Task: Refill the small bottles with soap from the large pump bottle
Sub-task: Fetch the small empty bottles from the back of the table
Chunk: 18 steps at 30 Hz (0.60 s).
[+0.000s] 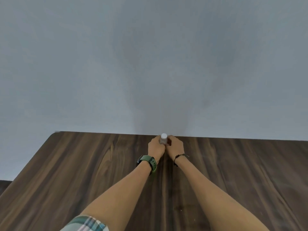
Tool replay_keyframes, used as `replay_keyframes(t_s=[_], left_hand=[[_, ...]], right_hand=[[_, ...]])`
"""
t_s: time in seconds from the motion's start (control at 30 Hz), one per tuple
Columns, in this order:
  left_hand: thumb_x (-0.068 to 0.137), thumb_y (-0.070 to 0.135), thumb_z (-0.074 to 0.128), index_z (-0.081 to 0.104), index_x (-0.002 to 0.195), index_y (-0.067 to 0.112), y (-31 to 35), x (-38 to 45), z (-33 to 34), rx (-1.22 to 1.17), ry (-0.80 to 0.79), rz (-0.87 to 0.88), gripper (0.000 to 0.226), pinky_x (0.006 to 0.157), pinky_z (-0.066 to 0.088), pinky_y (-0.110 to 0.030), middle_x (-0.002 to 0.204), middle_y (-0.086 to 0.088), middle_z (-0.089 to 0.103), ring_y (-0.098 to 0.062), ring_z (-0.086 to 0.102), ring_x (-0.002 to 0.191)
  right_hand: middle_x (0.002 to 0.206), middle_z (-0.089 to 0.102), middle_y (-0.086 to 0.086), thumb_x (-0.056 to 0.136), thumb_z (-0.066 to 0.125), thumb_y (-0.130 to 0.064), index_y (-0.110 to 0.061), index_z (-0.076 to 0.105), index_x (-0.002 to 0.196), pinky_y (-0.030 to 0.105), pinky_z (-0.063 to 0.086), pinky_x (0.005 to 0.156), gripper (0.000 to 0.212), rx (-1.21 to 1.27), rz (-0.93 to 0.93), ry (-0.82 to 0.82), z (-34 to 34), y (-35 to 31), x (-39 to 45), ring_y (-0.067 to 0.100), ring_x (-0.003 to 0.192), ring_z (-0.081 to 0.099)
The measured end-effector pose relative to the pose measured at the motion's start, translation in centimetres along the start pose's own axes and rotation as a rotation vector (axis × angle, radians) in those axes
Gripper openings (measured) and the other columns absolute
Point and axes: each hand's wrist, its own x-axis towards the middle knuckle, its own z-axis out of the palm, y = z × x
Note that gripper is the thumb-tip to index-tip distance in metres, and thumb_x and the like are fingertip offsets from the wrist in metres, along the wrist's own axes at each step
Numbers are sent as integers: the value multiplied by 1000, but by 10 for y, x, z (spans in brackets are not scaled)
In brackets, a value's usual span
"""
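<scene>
A small clear bottle (163,139) with a white cap stands upright at the far edge of the dark wooden table (83,172), close to the wall. My left hand (155,147) wraps its left side and my right hand (175,145) wraps its right side. Both hands close around the bottle, and only its cap and upper body show between the fingers. No large pump bottle appears in the head view.
A plain grey wall (150,64) rises directly behind the table's far edge. The table's rounded left corner (55,133) lies at the far left, with a strip of floor (5,184) beyond its left edge.
</scene>
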Motion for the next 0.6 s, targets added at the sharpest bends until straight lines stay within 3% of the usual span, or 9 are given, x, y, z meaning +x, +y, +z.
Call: replay_keyframes(t_s=[0.1, 0.17, 0.33, 0.4, 0.47, 0.6], left_hand=[[91, 6, 46, 56, 122, 10, 3, -36, -3, 55, -22, 96, 33, 83, 46, -24, 117, -9, 64, -16, 58, 98], [92, 9, 46, 58, 118, 10, 8, -66, -5, 70, -43, 131, 28, 84, 48, -26, 115, -9, 65, -18, 59, 100], [91, 9, 48, 62, 107, 7, 24, -159, 3, 192, -113, 179, 21, 69, 44, -21, 105, -9, 65, -15, 56, 85], [89, 7, 48, 62, 99, 2, 36, -200, 12, 236, -147, 172, 18, 60, 41, -19, 103, -13, 65, -16, 53, 79], [87, 7, 47, 61, 93, -2, 46, -243, 22, 286, -172, 163, 18, 64, 43, -25, 103, -19, 65, -23, 56, 81], [85, 5, 47, 59, 96, -6, 42, -317, 42, 400, -236, 162, 19, 70, 42, -32, 107, -23, 62, -32, 60, 96]], right_hand=[[108, 67, 9, 87, 55, -5, -7, 62, 108, 21, 43, 83, 22, 26, -30, 49, -14, 7, -32, 16, 95, 59], [105, 67, 8, 86, 56, -4, -7, 63, 106, 19, 41, 80, 21, 27, -75, 60, -31, 10, -61, 11, 90, 56], [98, 69, 7, 85, 59, -8, -8, 65, 102, 19, 47, 78, 19, 25, -121, 107, -80, 21, -151, 12, 84, 58], [96, 69, 6, 84, 61, -8, -8, 66, 103, 5, 41, 71, 20, 32, -131, 139, -102, 29, -193, 12, 82, 59], [95, 68, 7, 82, 63, -7, -5, 65, 104, -1, 37, 65, 22, -10, -161, 171, -122, 38, -234, 10, 79, 56], [85, 65, 6, 80, 66, -10, -2, 65, 96, 10, 38, 63, 17, -11, -168, 188, -145, 63, -309, 12, 76, 55]])
